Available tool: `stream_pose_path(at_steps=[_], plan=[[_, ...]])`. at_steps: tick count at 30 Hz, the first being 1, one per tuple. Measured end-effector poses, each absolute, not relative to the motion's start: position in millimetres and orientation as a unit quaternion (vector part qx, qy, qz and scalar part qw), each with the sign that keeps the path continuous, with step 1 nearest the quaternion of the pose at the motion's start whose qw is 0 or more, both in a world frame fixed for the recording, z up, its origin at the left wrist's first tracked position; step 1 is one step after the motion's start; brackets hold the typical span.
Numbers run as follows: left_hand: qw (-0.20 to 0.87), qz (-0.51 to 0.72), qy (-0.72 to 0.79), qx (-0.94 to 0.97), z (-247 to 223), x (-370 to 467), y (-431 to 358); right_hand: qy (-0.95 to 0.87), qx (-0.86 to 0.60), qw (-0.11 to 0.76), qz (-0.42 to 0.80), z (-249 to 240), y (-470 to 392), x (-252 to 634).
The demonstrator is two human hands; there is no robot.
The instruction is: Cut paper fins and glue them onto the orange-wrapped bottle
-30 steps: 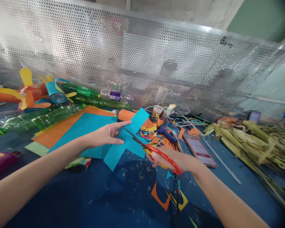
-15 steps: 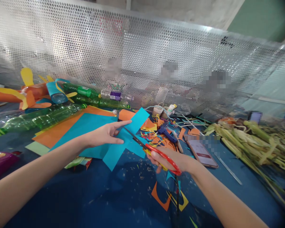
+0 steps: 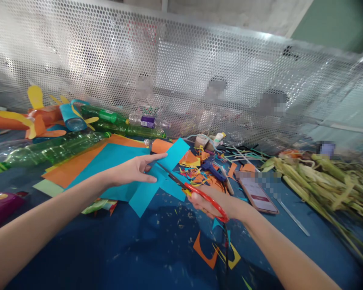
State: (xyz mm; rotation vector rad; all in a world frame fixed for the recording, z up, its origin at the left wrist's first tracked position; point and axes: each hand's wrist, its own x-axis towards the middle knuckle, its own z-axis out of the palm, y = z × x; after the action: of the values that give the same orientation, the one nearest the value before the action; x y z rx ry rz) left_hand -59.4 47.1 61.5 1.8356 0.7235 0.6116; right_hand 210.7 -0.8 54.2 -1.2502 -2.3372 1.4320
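A silver perforated metal screen (image 3: 181, 60) stretches across the far side of the scene. Before it spreads a dark blue table (image 3: 115, 249), dotted with pale crumbs. At the far right lies a heap of dried, yellow-green corn husks (image 3: 329, 185). At left, a clear green plastic bottle (image 3: 57, 149) lies on its side, partly over an orange sheet (image 3: 62, 173); a large blue sheet (image 3: 115, 157) overlaps that orange one.

At the centre is a cross-shaped blue paper (image 3: 161, 179), slanting beside the large sheet. The person's left hand (image 3: 136, 171) reaches over it from the left, forefinger straight and thumb spread apart from it, both touching the paper; whether the other, curled fingers grip it cannot be told. The right hand (image 3: 219, 195), just right of the paper, is closed around the handles of red-and-yellow scissors (image 3: 204, 195). Their dark blades point left and away, across the paper towards the left hand.

Right of the right hand lies a phone (image 3: 257, 193), its screen lit. Farther off, a dark blue glue gun (image 3: 213, 171) rests beside small orange and yellow scraps (image 3: 196, 175).
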Motion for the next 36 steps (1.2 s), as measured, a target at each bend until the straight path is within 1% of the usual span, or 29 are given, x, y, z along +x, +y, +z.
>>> stream_pose_path(at_steps=[7,14,18,22,26,29,32,34,36], plan=[[0.523,0.252,0.292,0.76,58.4,-62.0,49.8,-0.743,-0.435,0.073,0.504,43.8,3.9,211.8],[0.539,0.242,0.288,0.753,57.0,-62.7,50.8,-0.71,-0.449,0.075,0.537,51.6,1.4,204.8],[0.537,0.236,0.297,0.754,56.4,-63.5,51.3,-0.699,-0.462,0.08,0.539,46.3,3.6,206.2],[0.528,0.232,0.306,0.758,56.4,-63.6,51.6,-0.7,-0.466,0.1,0.531,38.5,5.8,208.1],[0.528,0.23,0.31,0.757,55.8,-63.0,51.8,-0.679,-0.462,0.11,0.559,41.9,4.2,204.9],[0.529,0.228,0.312,0.755,55.5,-62.3,51.7,-0.72,-0.459,0.095,0.512,48.6,1.6,204.0],[0.527,0.225,0.313,0.758,55.2,-61.9,51.5,-0.753,-0.464,0.051,0.463,55.2,-2.1,204.5],[0.523,0.226,0.311,0.761,54.7,-62.1,51.7,-0.76,-0.465,0.037,0.454,59.0,-4.9,203.9],[0.519,0.229,0.309,0.763,54.1,-62.5,52.2,-0.764,-0.456,0.042,0.455,61.5,-7.1,202.2]])
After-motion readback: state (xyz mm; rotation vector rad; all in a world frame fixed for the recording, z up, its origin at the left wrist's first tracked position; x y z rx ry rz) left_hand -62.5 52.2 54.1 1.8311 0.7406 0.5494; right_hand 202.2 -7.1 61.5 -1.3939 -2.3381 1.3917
